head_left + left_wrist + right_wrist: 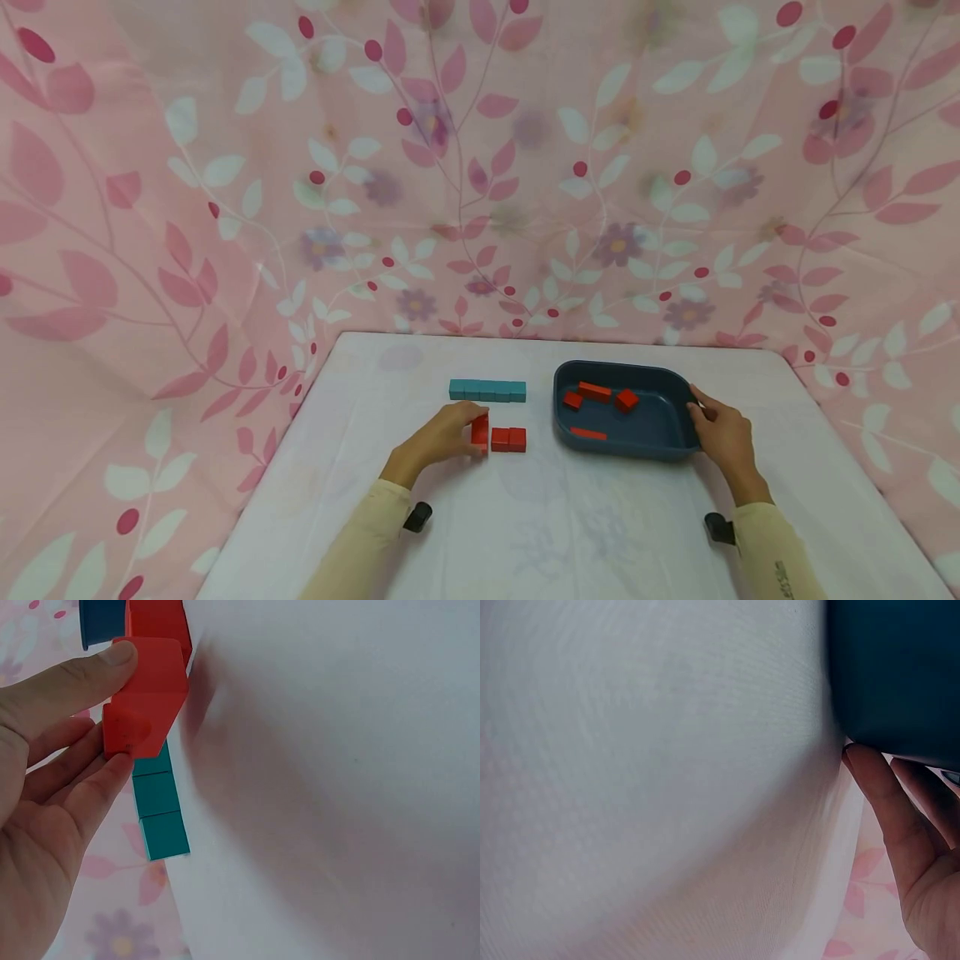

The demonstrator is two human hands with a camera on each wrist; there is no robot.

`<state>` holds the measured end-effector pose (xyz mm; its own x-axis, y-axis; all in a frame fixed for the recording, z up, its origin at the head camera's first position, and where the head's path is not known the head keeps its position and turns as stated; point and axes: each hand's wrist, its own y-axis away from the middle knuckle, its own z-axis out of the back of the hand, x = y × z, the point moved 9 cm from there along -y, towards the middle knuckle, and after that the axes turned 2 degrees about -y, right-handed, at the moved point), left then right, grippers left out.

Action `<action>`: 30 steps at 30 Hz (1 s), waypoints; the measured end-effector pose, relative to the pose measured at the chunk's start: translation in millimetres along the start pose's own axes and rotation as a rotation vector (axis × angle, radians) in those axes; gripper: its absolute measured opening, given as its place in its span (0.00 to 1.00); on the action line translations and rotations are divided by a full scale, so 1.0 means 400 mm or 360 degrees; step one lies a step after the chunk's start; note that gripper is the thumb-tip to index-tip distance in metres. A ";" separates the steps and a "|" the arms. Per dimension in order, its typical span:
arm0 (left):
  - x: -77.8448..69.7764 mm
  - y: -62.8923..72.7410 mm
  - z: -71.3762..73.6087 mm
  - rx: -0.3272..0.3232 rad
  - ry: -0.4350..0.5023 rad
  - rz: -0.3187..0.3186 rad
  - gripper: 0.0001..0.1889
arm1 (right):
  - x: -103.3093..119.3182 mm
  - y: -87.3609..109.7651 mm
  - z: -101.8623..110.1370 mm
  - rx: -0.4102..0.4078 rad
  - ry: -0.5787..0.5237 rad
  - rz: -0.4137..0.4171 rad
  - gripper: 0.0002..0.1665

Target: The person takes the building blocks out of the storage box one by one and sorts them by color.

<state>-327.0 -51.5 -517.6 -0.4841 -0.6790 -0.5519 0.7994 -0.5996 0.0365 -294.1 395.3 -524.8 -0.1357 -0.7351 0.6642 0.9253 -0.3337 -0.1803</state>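
A red block point(480, 433) is pinched between the thumb and fingers of my left hand point(438, 439); its angled faces show in the left wrist view. Just right of it, two red cubes point(508, 440) sit side by side on the table. Beyond the left hand lies a straight row of teal cubes point(487, 391). My right hand point(726, 437) grips the right end of a dark blue tray point(660, 454) at the rim. Inside the tray are several red blocks, among them a cube point(626, 401), a long bar point(594, 392) and a flat strip point(588, 433).
A white cloth point(570, 525) covers the table. Pink floral fabric point(480, 167) hangs behind it and along both sides. The tray stands right of the red cubes and the teal row. Each wrist carries a small black device point(418, 517).
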 end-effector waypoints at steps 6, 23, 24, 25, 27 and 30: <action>-0.001 -0.007 -0.015 0.0033 0.0045 0.0030 0.38 | 0.000 0.001 0.003 -0.0015 -0.0004 0.0029 0.25; 0.010 -0.008 -0.040 0.0070 0.0029 0.0054 0.39 | 0.002 -0.001 0.000 -0.0003 -0.0011 -0.0008 0.25; 0.009 -0.009 -0.040 0.0069 0.0024 0.0049 0.39 | 0.002 -0.001 0.001 -0.0008 -0.0012 -0.0006 0.25; 0.007 -0.009 -0.039 0.0067 0.0014 0.0043 0.39 | 0.002 -0.001 0.001 -0.0013 -0.0013 -0.0004 0.25; 0.002 -0.011 -0.035 0.0059 0.0009 0.0026 0.40 | 0.002 -0.001 0.003 -0.0021 -0.0013 0.0003 0.25; -0.010 -0.017 -0.026 0.0040 0.0035 -0.0005 0.41 | 0.001 0.000 0.003 -0.0028 -0.0014 0.0007 0.25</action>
<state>-326.6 -40.4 -524.4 -0.4783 -0.6681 -0.5700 0.7888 -0.6122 0.0556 -293.6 395.7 -523.5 -0.1281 -0.7314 0.6698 0.9196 -0.3405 -0.1959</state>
